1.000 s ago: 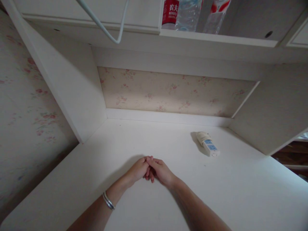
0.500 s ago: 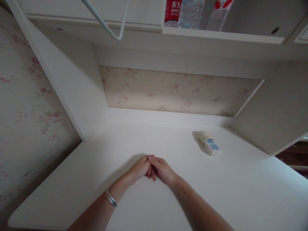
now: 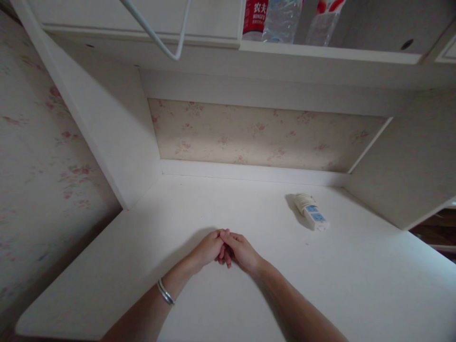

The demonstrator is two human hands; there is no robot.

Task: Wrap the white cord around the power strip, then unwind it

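My left hand [image 3: 211, 248] and my right hand [image 3: 243, 251] are clasped together on the white desk [image 3: 221, 308], the fingers of both curled and closed against each other. The thumb of my right hand lies over the fingers of my left. No object shows between them, though the inner sides of the palms are hidden. Around my left wrist is a silver bangle [image 3: 165, 291]. Nearest to my hands, further back on the right, lies a white power strip [image 3: 315, 217] with blue socket faces and its cord [image 3: 303, 202] coiled at the far end.
Above the desk runs a shelf [image 3: 320, 53] with a red-labelled bottle [image 3: 254, 21] and clear plastic bottles [image 3: 283, 21]. A pale bent rod [image 3: 153, 35] hangs down in front at upper left. Side panels [image 3: 117, 128] stand at both ends, with floral wallpaper [image 3: 256, 135] behind.
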